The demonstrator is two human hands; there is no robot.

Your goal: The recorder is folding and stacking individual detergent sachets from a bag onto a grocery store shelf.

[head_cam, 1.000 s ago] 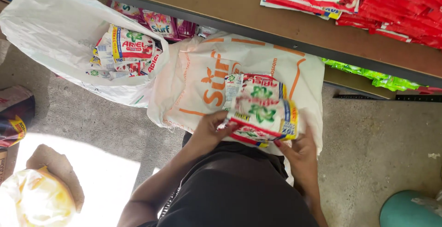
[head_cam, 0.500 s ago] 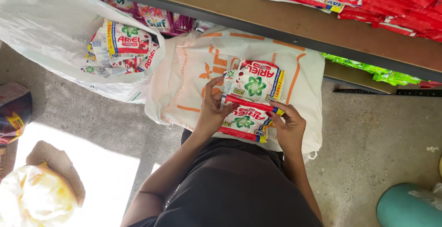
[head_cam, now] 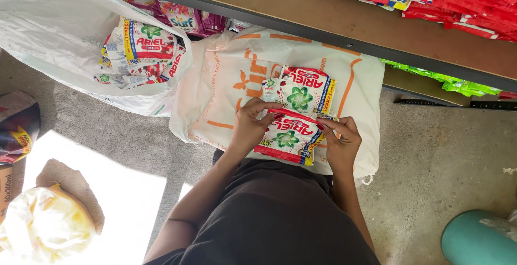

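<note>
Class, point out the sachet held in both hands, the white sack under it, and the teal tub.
sachet [head_cam: 288, 138], head view, printed front.
white sack [head_cam: 221, 95], head view, bare left side.
teal tub [head_cam: 476, 241], head view, rounded top.

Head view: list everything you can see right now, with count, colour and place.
Sachet strip: one, red, white and green, held in both hands.
Second sachet strip: one, same colours, lying on the sack just beyond the hands.
Printed sack: one, white with orange print, on the floor in front of the person.
Open bag of sachets: one, white, upper left, holding many sachets.
Shelf board: one, brown, across the top.
Red packets: a pile, count unclear, on the shelf at top right.
Green packets: several, under the shelf at right.
Yellowish bag: one, lower left.
Teal object: one, lower right corner.
Left hand: grip on the strip's left edge.
Right hand: grip on the strip's right edge.
</note>
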